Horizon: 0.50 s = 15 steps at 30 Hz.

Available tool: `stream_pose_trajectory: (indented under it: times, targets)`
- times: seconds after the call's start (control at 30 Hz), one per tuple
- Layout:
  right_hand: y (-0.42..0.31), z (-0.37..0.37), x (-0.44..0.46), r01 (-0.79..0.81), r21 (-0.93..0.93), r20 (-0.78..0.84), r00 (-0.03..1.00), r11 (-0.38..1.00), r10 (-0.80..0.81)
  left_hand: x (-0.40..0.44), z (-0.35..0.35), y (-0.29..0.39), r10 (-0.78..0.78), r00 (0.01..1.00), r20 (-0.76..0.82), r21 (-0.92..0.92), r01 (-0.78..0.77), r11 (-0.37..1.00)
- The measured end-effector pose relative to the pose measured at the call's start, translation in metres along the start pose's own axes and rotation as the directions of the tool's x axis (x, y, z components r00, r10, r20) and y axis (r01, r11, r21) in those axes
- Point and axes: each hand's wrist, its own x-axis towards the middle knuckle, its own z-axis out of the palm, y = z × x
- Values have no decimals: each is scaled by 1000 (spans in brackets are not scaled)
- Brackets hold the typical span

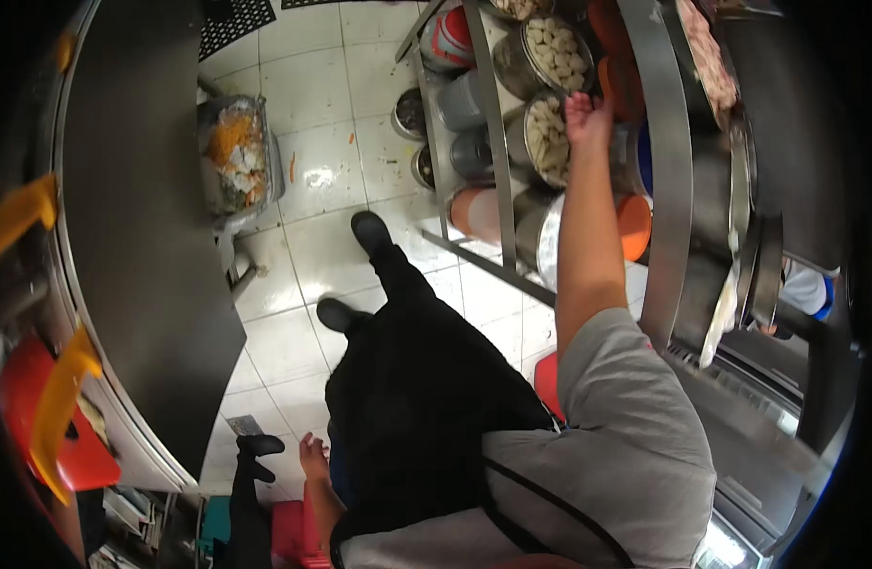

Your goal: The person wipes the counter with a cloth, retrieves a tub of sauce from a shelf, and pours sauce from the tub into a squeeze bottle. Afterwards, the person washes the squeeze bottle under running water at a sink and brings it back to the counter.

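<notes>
My right arm reaches up to the steel shelf rack. My right hand [588,116] is palm up, its fingers apart and slightly bent, beside the rims of two metal pots. The upper pot [556,52] holds pale round pieces. Pale, longer pieces fill the lower pot [548,142]. No object shows in that hand. Low beside my black apron [408,408], my left hand [313,457] hangs with its fingers loosely bent and apart, and nothing visible in it.
The steel rack [664,190] also holds buckets and an orange lid [633,228]. A dark worktop [142,218] stands left. A lined bin [239,156] with food scraps and scattered orange bits are on the tiled floor [313,171]. Another person's dark shoe [260,444] shows at lower left.
</notes>
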Motion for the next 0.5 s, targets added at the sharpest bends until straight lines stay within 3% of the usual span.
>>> stream_pose_trajectory:
  times: [0.07,0.1,0.2,0.27,0.37,0.47,0.5]
  targets:
    - [-6,-6,58,-13,-27,-146,989,1000,9,-6,17,7,-46,998,42,-30,47,998]
    - [-8,-2,66,23,-24,-164,986,999,-26,-11,24,16,-144,987,76,46,140,989]
    - [-20,5,77,65,-14,-266,962,998,-66,14,30,-2,-156,972,174,168,127,978]
    - [-25,14,82,8,1,-387,922,1000,-7,12,44,16,-128,986,107,148,112,983]
    - [-17,-4,124,-17,113,-423,904,993,63,1,60,69,-121,989,84,106,112,988]
    - [-14,0,121,136,118,-404,912,984,-77,5,63,88,-27,995,99,68,20,997]
    - [-15,-8,124,211,40,-284,939,977,-192,4,62,92,-3,996,94,82,-5,997]
